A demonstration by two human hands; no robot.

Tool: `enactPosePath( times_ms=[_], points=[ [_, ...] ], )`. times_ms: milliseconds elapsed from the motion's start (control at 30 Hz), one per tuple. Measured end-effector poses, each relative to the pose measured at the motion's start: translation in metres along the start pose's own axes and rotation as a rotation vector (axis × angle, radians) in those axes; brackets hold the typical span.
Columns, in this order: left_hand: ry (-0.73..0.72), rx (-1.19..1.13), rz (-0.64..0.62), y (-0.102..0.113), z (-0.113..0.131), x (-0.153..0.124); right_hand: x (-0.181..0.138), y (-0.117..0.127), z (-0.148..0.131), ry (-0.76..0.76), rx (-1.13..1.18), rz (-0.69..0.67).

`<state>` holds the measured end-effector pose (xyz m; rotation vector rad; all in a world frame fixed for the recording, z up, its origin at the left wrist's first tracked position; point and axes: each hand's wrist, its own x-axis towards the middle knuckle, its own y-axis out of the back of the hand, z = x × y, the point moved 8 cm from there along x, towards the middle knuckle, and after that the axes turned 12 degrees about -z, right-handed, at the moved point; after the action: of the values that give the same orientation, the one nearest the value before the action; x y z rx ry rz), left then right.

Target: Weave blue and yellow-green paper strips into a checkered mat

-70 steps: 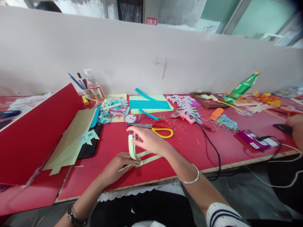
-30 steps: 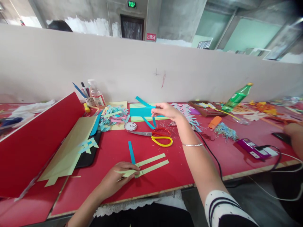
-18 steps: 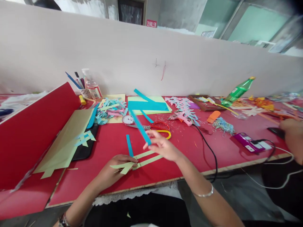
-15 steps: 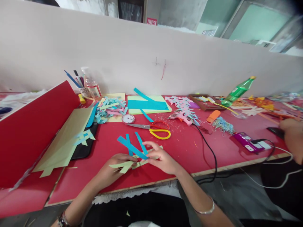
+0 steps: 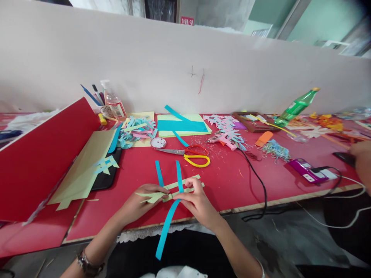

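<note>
Near the table's front edge, my left hand (image 5: 145, 200) is closed on pale yellow paper strips (image 5: 155, 196), whose ends fan out over it. My right hand (image 5: 198, 200) pinches where the yellow strips meet a blue paper strip (image 5: 167, 231), which hangs down past the table edge towards my lap. Two more blue strips, a left one (image 5: 159, 173) and a right one (image 5: 179, 175), point away from me out of the yellow ones. My fingers hide how the strips cross. Beyond my hands lie scissors (image 5: 197, 156) with red and yellow handles.
At the left stand a red board (image 5: 43, 162) and a yellow sheet (image 5: 84, 170) with a small woven piece (image 5: 106, 166). Paper scraps (image 5: 136, 131), a glue gun (image 5: 226, 139) and a green bottle (image 5: 297, 106) line the back. Another person's hand (image 5: 363, 162) is at the far right.
One blue strip, which slanted up and left over the others, has swung down towards me and now hangs below my fingers. The right-hand blue strip stands straighter. My left hand keeps its hold.
</note>
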<state>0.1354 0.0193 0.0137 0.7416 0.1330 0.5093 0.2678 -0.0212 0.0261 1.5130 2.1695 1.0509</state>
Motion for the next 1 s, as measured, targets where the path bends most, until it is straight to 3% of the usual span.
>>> enactPosePath(
  times_ms=[167, 367, 467, 767, 1000],
  points=[
    [0.008, -0.005, 0.008, 0.000, -0.001, 0.000, 0.000, -0.013, -0.004, 0.074, -0.015, -0.105],
    [-0.004, -0.009, 0.014, 0.000, -0.001, -0.001, -0.005, -0.003, -0.005, 0.045, -0.201, 0.037],
    [0.005, -0.017, 0.013, -0.001, -0.002, 0.000, -0.004, -0.006, -0.007, 0.051, -0.287, 0.008],
    [0.036, -0.009, 0.002, -0.002, -0.005, -0.001, -0.007, -0.019, -0.003, 0.138, -0.194, -0.079],
    [0.082, -0.202, -0.029, -0.001, -0.006, 0.001, -0.010, -0.024, -0.007, 0.175, -0.234, -0.042]
  ],
)
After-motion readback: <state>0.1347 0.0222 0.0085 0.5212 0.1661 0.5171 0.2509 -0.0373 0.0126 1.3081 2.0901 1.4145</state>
